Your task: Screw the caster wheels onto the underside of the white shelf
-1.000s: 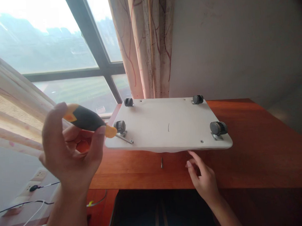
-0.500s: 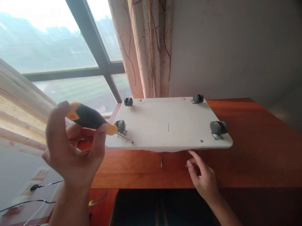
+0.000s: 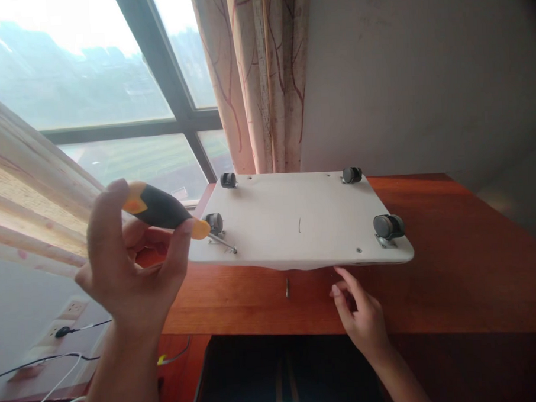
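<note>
Screwdriver (image 3: 164, 207) at left of frame: our left hand (image 3: 135, 272) grips its black-and-yellow handle, shaft slanting down to the right. We see its tip near the lower left corner of the white board (image 3: 268, 207); whether it is seated, we cannot tell. Our right hand (image 3: 362, 318), lower right of centre, is loosely open, forefinger at the board's near edge. Four casters (image 3: 388, 225) stand on the board. One screw (image 3: 287, 288) lies on the bench (image 3: 466, 263), below centre.

Four casters (image 3: 389, 226) obstruct the corners of the white board (image 3: 273, 218) (its middle lies open).
</note>
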The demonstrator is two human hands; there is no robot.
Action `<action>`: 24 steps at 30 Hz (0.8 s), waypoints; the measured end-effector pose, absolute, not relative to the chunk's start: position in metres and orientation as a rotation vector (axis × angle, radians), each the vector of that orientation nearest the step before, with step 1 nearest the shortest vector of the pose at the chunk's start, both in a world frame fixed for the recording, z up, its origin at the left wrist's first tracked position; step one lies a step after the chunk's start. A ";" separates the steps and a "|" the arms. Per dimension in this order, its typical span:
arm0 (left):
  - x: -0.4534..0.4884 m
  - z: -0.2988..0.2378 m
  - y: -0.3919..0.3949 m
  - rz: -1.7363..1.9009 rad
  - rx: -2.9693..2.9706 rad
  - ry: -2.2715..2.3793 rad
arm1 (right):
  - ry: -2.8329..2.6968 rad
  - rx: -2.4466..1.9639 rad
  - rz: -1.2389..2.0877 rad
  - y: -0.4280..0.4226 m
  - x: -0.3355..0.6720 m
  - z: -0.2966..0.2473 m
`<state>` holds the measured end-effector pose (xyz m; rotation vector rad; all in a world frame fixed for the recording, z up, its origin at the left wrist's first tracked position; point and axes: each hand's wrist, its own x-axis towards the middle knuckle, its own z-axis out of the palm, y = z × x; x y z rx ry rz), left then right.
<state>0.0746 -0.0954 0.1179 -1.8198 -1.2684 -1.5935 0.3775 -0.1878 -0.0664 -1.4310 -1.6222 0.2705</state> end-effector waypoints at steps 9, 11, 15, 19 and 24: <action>0.077 0.124 -0.095 -1.626 -1.760 -1.451 | -1.629 -1.431 0.275 -0.188 0.379 -0.067; 0.079 0.125 -0.095 -1.617 -1.781 -1.472 | -1.630 -1.433 0.265 -0.188 0.379 -0.068; 0.081 0.130 -0.090 -1.553 -1.906 -1.508 | -1.636 -1.434 0.256 -0.187 0.379 -0.069; 0.081 0.142 -0.077 -1.542 -2.257 -1.400 | -1.630 -1.428 0.248 -0.187 0.378 -0.067; 0.086 0.154 -0.063 -1.515 -2.471 -1.359 | -1.585 -1.398 0.263 -0.189 0.379 -0.064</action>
